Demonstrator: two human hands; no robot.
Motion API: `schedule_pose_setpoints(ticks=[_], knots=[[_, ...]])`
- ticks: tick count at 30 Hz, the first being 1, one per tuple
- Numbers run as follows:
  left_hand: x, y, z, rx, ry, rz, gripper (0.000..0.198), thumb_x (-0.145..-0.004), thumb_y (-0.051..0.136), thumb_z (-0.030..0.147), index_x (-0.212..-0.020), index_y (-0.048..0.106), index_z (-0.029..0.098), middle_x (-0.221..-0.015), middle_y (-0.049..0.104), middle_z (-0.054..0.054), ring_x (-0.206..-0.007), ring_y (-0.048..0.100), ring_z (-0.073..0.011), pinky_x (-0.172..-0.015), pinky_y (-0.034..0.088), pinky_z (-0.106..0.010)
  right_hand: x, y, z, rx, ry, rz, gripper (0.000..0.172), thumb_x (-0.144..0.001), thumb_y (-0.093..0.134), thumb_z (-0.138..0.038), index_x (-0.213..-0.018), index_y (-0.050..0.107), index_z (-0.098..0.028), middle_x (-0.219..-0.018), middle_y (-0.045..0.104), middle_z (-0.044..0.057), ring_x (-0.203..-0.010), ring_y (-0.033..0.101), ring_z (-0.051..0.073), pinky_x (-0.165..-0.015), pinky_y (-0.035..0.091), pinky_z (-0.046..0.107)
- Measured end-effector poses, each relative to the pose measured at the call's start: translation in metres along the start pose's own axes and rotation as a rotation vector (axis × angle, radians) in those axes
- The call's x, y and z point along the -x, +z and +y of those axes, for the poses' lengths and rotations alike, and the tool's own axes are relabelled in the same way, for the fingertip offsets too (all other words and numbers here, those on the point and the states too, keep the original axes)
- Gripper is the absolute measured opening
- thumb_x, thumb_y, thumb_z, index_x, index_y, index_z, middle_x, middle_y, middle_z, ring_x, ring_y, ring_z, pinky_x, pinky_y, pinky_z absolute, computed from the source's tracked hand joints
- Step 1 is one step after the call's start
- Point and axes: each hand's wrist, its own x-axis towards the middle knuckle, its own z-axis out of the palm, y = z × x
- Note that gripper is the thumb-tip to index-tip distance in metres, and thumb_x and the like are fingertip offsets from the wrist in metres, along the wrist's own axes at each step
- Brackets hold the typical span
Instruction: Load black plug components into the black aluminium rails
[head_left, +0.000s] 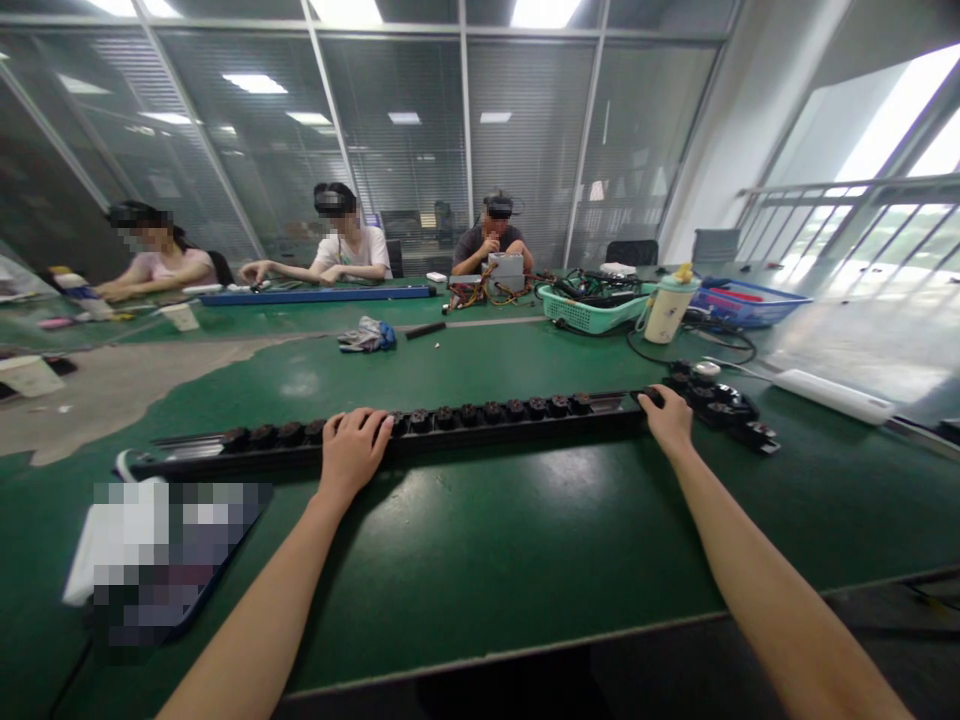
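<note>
Two hands on long black power strip (487, 420), lying across green table (525, 540): left hand (354, 452) curled over top, right hand (667, 420) over right end; grip pressure untellable. Risk: careless swing knocks socket block (712, 405) nearby.

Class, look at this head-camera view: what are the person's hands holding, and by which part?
They hold the long black power strip: the left hand is wrapped over its long edge near the middle, and the right hand is at its right end.
</note>
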Motion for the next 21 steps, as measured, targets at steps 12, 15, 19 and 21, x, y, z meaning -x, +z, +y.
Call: schedule_pose_setpoints(ticks=[12,15,19,21], knots=[[0.001,0.001,-0.001,-0.004,-0.003,-0.002,0.045,-0.105,0.033,0.045,-0.116,0.071,0.023,-0.119,0.071,-0.012,-0.113,0.061,-0.0288,-0.106,0.033,-0.049,-0.005,0.010,0.032,0.110,-0.053,0.000,0.040,-0.080,0.058,-0.030,-0.116,0.067,-0.014,-0.109,0.071,0.019,-0.101,0.063,0.032,-0.095,0.047,0.048],[0.001,0.002,-0.002,-0.001,-0.003,0.001,0.045,-0.105,0.033,0.045,-0.116,0.071,0.023,-0.119,0.071,-0.012,-0.114,0.060,-0.0288,-0.106,0.033,-0.049,-0.003,0.010,0.030,0.220,-0.060,-0.009,0.035,-0.081,0.055,-0.029,-0.111,0.068,-0.016,-0.106,0.071,0.018,-0.101,0.060,0.033,-0.094,0.044,0.052],[0.002,0.003,-0.003,-0.004,0.000,0.012,0.044,-0.105,0.034,0.045,-0.117,0.071,0.025,-0.118,0.071,-0.011,-0.114,0.061,-0.0283,-0.106,0.033,-0.049,0.000,0.006,0.024,0.301,-0.101,-0.007,0.036,-0.080,0.055,-0.027,-0.110,0.070,-0.013,-0.115,0.070,0.021,-0.112,0.056,0.038,-0.096,0.042,0.056],[0.002,0.002,-0.004,-0.008,0.003,0.015,0.044,-0.105,0.033,0.045,-0.116,0.071,0.025,-0.118,0.072,-0.011,-0.113,0.061,-0.0283,-0.105,0.033,-0.048,0.001,0.001,0.017,0.297,-0.118,0.014,0.042,-0.080,0.052,-0.022,-0.116,0.070,-0.009,-0.122,0.068,0.024,-0.118,0.055,0.039,-0.098,0.042,0.056]])
